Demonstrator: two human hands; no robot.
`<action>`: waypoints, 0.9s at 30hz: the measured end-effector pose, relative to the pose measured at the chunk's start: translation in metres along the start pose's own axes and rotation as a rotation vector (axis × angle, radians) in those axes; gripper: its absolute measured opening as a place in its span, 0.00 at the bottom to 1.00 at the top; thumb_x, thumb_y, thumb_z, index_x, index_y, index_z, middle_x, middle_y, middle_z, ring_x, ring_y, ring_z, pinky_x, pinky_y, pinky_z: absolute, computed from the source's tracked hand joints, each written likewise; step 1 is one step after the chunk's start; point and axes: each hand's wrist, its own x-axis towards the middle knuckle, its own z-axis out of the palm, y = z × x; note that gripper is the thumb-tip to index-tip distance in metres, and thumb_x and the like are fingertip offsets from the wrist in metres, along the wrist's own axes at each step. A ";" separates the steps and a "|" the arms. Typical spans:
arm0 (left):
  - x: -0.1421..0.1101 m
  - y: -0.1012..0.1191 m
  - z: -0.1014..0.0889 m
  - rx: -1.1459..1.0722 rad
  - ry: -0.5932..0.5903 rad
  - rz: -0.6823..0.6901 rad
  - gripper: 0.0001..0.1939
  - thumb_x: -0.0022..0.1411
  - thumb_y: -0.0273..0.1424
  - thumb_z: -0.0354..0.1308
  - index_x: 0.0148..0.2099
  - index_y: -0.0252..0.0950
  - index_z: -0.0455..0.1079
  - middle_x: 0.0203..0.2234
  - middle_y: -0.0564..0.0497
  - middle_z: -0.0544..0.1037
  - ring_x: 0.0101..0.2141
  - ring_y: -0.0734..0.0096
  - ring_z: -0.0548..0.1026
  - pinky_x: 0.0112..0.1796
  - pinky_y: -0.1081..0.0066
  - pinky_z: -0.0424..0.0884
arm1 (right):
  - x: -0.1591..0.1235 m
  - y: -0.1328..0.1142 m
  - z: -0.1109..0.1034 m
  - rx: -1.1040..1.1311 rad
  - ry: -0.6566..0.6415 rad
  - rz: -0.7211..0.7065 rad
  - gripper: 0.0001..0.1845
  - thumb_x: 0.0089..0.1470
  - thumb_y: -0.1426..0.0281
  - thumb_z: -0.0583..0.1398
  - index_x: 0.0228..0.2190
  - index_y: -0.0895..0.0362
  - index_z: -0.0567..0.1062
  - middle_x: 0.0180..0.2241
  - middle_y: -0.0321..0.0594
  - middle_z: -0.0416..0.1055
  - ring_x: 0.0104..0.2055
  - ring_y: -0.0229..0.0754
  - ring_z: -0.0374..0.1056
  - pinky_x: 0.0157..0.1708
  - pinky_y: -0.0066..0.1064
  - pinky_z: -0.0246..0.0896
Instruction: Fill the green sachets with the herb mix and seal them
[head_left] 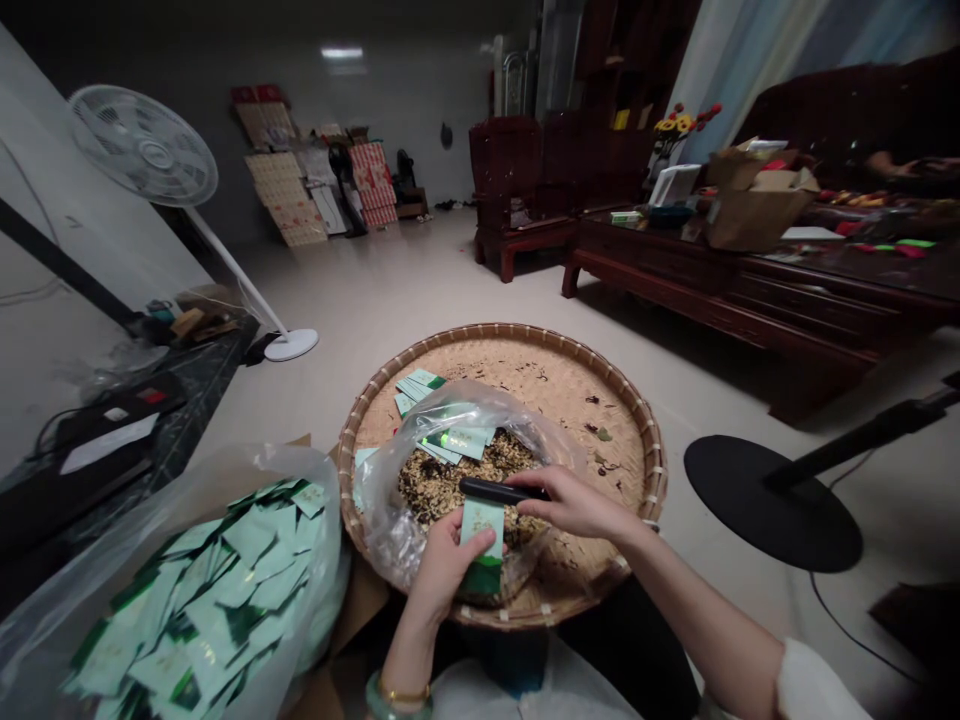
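The packet is pale mint, dark green toward its lower end.

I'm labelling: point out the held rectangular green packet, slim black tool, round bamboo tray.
Held rectangular green packet [481, 516], head view: front face.
Slim black tool [492, 490], head view: exposed body.
Round bamboo tray [574, 388], head view: bare floor.
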 end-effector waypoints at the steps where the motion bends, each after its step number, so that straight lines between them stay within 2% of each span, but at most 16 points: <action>1: 0.000 0.000 0.000 -0.004 0.009 -0.004 0.23 0.42 0.43 0.69 0.36 0.31 0.74 0.24 0.48 0.80 0.23 0.65 0.77 0.27 0.70 0.71 | -0.001 0.000 0.000 -0.008 0.010 -0.003 0.16 0.51 0.69 0.59 0.43 0.55 0.77 0.40 0.40 0.77 0.40 0.49 0.70 0.39 0.35 0.62; 3: 0.001 -0.002 -0.001 0.004 0.046 0.009 0.23 0.46 0.48 0.64 0.35 0.31 0.75 0.22 0.48 0.79 0.22 0.66 0.76 0.25 0.71 0.69 | -0.001 0.001 0.001 -0.017 0.018 0.003 0.16 0.52 0.68 0.59 0.44 0.54 0.77 0.39 0.40 0.77 0.39 0.49 0.70 0.39 0.35 0.61; 6: 0.003 -0.006 -0.003 0.044 0.088 0.064 0.24 0.48 0.50 0.61 0.32 0.31 0.75 0.21 0.48 0.78 0.23 0.66 0.75 0.24 0.73 0.67 | -0.001 0.008 0.000 0.017 -0.006 0.025 0.16 0.52 0.67 0.59 0.43 0.54 0.77 0.38 0.40 0.76 0.38 0.47 0.69 0.38 0.34 0.61; 11: 0.003 -0.008 -0.006 0.045 0.052 0.045 0.25 0.49 0.51 0.60 0.31 0.30 0.75 0.20 0.49 0.77 0.22 0.69 0.72 0.24 0.73 0.66 | 0.000 0.022 -0.006 0.314 -0.151 0.184 0.20 0.47 0.61 0.63 0.42 0.57 0.76 0.32 0.37 0.74 0.30 0.38 0.65 0.30 0.27 0.59; 14: 0.001 -0.006 -0.006 0.020 0.042 0.036 0.25 0.49 0.51 0.60 0.31 0.30 0.75 0.19 0.49 0.77 0.21 0.70 0.71 0.25 0.73 0.66 | -0.002 0.027 -0.010 0.410 -0.172 0.213 0.21 0.46 0.61 0.64 0.42 0.58 0.76 0.31 0.36 0.73 0.29 0.36 0.64 0.29 0.26 0.59; 18: 0.000 -0.005 -0.007 0.028 0.046 0.055 0.24 0.51 0.50 0.60 0.32 0.31 0.75 0.19 0.51 0.76 0.20 0.71 0.70 0.25 0.73 0.66 | -0.006 0.029 -0.010 0.385 -0.122 0.217 0.22 0.46 0.63 0.64 0.44 0.57 0.75 0.32 0.37 0.73 0.29 0.37 0.64 0.28 0.27 0.59; 24: 0.000 -0.002 -0.006 0.121 0.045 0.095 0.24 0.50 0.50 0.60 0.30 0.30 0.75 0.19 0.50 0.75 0.23 0.71 0.70 0.26 0.74 0.64 | -0.003 0.019 -0.001 0.194 -0.065 0.105 0.17 0.49 0.67 0.62 0.42 0.57 0.77 0.36 0.39 0.76 0.36 0.43 0.68 0.36 0.31 0.62; 27: 0.001 0.000 -0.007 0.091 0.022 0.078 0.24 0.50 0.49 0.60 0.31 0.30 0.75 0.19 0.51 0.75 0.22 0.72 0.69 0.26 0.74 0.64 | -0.002 0.016 -0.001 0.193 -0.059 0.100 0.18 0.49 0.66 0.61 0.42 0.57 0.77 0.38 0.40 0.76 0.37 0.44 0.68 0.38 0.32 0.62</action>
